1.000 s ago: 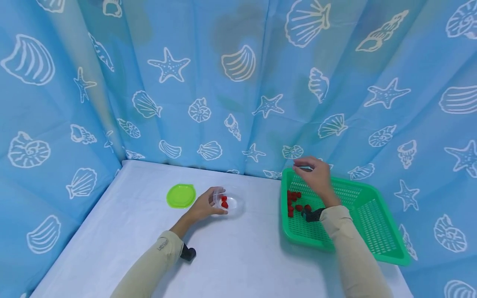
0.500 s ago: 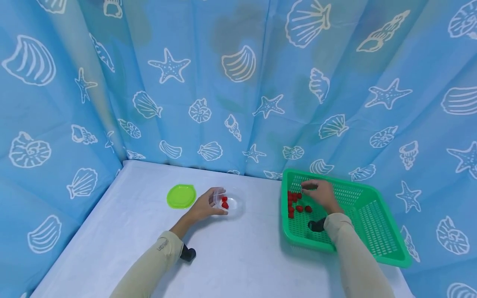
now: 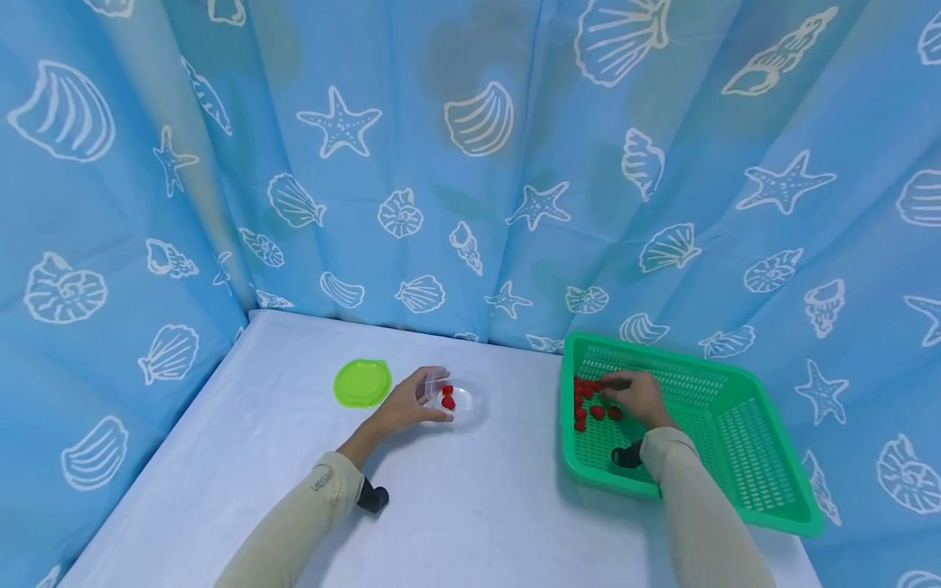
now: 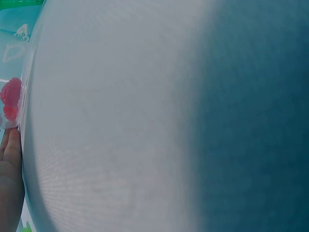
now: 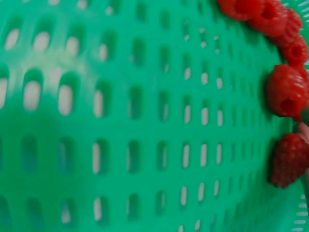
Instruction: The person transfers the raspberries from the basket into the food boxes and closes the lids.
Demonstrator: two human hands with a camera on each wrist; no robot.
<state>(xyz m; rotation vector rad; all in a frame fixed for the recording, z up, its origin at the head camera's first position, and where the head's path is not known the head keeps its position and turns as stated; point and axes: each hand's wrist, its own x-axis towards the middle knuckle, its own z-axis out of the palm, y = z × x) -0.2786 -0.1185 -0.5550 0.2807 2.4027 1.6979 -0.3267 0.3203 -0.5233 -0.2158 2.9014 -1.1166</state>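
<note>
My left hand (image 3: pixel 404 406) grips a clear plastic container (image 3: pixel 468 400) from its left side, thumb at the near side and fingers at the far side. A few raspberries (image 3: pixel 448 400) lie in it; in the left wrist view raspberries (image 4: pixel 10 96) show through its wall beside my fingers. My right hand (image 3: pixel 638 398) is down inside a green basket (image 3: pixel 694 482), fingertips right at the raspberries (image 3: pixel 586 386) grouped along its left wall. In the right wrist view more raspberries (image 5: pixel 286 90) sit by my fingertips at the right edge; I cannot tell whether one is pinched.
A lime-green lid (image 3: pixel 363 384) lies flat on the white-covered table (image 3: pixel 470 506), left of the container. The basket's raised rim (image 3: pixel 569 441) stands between the container and the raspberries. A blue shell-print curtain (image 3: pixel 412 196) closes off the back and sides.
My right hand has come down from above the basket's far rim to the raspberries inside. My left hand and the container have stayed in place. The head view has shifted slightly.
</note>
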